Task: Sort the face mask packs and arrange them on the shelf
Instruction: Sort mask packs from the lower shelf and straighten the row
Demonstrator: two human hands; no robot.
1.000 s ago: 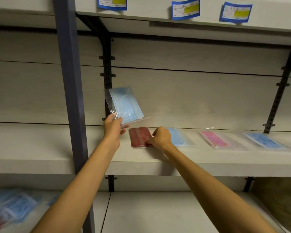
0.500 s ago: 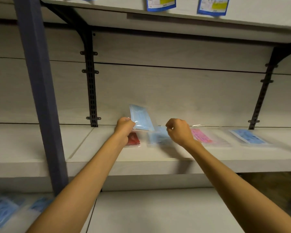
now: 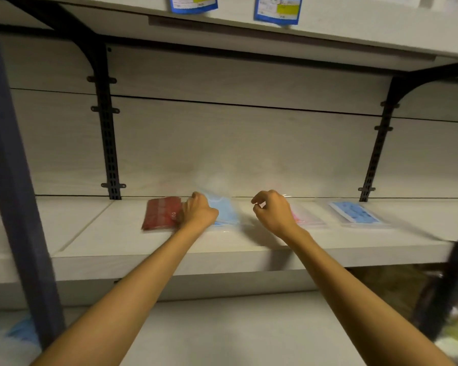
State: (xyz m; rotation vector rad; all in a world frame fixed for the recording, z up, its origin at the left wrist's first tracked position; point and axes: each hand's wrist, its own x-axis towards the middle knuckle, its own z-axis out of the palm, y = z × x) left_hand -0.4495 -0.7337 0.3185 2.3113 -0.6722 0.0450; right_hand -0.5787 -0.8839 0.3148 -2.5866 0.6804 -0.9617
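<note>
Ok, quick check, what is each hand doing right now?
Left hand: gripping the light blue mask pack down on the shelf.
Right hand: fingers loosely curled, holding nothing.

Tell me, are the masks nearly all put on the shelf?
Partly. A red pack, a pink pack and a patterned blue pack already lie in a row on the shelf. The left hand is setting a light blue pack down between red and pink; the right hand holds nothing. More blue packs wait on the lower shelf, so there is more to do.
</note>
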